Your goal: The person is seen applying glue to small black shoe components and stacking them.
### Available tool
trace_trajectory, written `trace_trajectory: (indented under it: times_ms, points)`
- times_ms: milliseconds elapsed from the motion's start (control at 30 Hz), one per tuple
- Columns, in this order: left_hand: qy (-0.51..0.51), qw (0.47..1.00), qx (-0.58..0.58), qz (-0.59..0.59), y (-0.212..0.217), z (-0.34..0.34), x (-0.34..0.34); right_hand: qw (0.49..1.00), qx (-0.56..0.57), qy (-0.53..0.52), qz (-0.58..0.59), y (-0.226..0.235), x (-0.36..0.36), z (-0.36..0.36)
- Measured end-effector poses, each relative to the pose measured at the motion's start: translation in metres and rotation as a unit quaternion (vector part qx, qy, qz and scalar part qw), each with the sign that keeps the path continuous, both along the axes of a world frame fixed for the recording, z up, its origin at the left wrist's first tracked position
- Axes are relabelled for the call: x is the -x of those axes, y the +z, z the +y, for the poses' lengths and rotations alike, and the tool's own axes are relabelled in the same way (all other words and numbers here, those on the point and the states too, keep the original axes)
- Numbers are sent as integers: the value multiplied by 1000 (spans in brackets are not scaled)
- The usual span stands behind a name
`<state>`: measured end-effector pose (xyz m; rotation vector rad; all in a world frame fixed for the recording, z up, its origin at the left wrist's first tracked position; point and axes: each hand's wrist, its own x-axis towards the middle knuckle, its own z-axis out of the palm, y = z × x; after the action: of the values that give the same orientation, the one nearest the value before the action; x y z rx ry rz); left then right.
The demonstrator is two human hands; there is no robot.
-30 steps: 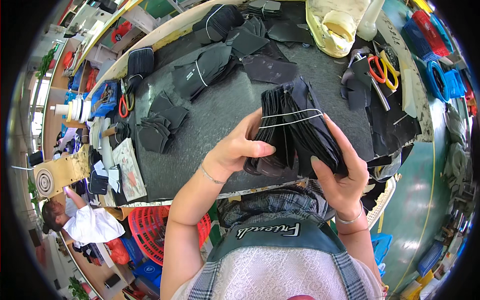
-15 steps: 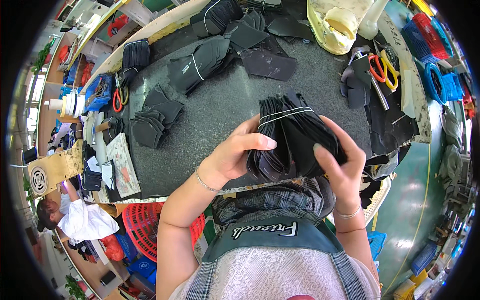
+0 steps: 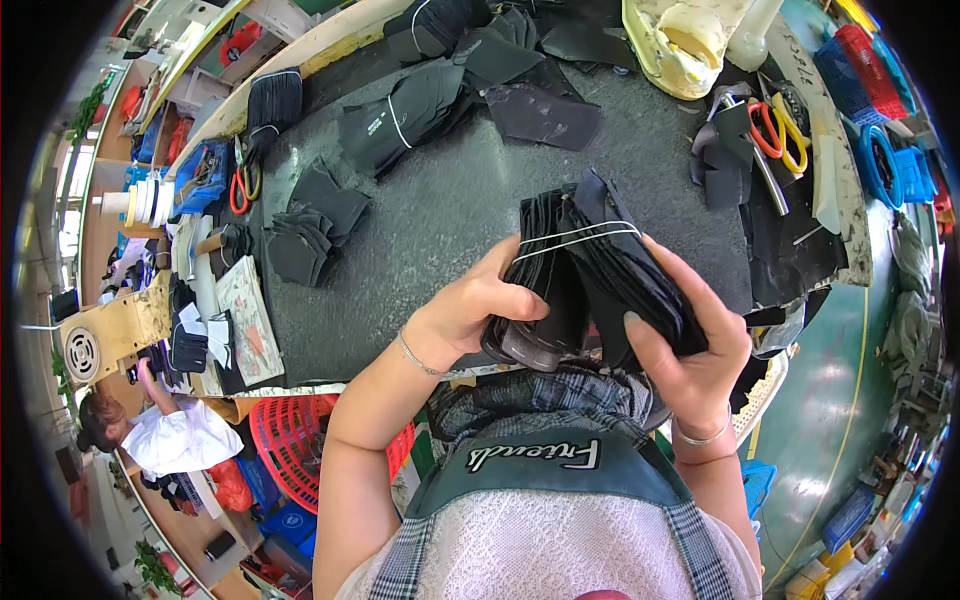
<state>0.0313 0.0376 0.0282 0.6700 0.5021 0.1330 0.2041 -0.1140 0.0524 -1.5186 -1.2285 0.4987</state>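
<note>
Between my hands, over the near edge of the dark worktable, is a thick bundle of black cut pieces [image 3: 640, 285] tied with a white band [image 3: 578, 238]. The stack is parted in the middle into two halves that lean apart toward me. My left hand [image 3: 485, 305] grips the left half, thumb lying across its face. My right hand [image 3: 700, 345] holds the right half, thumb pressed on the inner side and fingers round the outside. What the hidden fingers touch at the back cannot be seen.
Loose black pieces [image 3: 315, 225] lie left on the worktable [image 3: 430, 250]. Behind them sits another banded bundle [image 3: 405, 115]. Orange-handled scissors [image 3: 765, 130] and yellow-handled ones [image 3: 792, 140] are at right; red-handled scissors [image 3: 238, 190] at left. A red basket [image 3: 290, 445] stands below; a co-worker [image 3: 175, 435] is at left.
The two halves of the banded bundle are spread wider apart. My right hand has shifted slightly right and lower with its half; both hands keep their hold.
</note>
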Motion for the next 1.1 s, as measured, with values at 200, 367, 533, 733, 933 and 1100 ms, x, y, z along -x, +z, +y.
trace_trajectory:
  times_ms: [200,367,533,733,933,1100]
  points:
    - [-21,997,40,-69,-8,-1,-2,997,15,-12,74,8,-2,1]
    - [-27,994,41,-99,-12,-1,1,999,4,-1,49,10,0,-1]
    - [-18,994,53,-89,-17,-3,1,998,15,-2,60,9,-3,-3]
    - [-18,992,68,-103,-18,-6,-2,997,19,1,70,5,-1,-3]
    - [6,996,74,-57,-6,-10,-5,999,9,16,37,-3,-1,-4]
    - [87,996,18,-21,-1,-19,-15,979,-11,-15,201,-24,12,5]
